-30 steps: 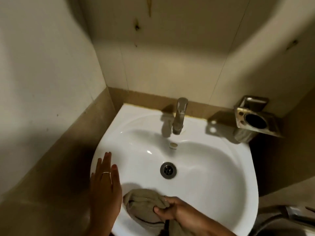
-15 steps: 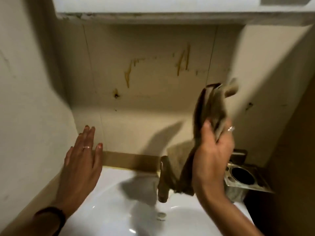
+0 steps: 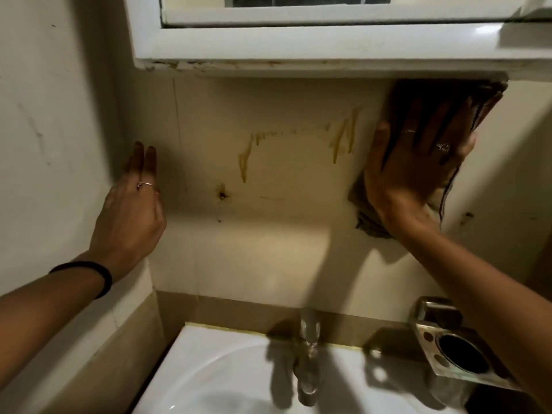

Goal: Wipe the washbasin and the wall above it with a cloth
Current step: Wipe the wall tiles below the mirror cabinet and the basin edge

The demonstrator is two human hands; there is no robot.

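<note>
The beige tiled wall above the washbasin carries yellow-brown drip stains and a dark spot. My right hand lies flat, fingers spread, pressing a brown cloth against the wall at the upper right, just under the cabinet. The cloth sticks out above and below the palm. My left hand is raised near the left corner with fingers straight and nothing in it. The white washbasin fills the bottom of the view.
A white mirror cabinet overhangs the wall at the top. A metal tap stands at the basin's back. A metal holder is fixed at the lower right. A side wall closes in the left.
The view tilted up from the basin to the wall. My right hand lifted the cloth out of the basin and pressed it flat on the wall. My left hand rose off the rim.
</note>
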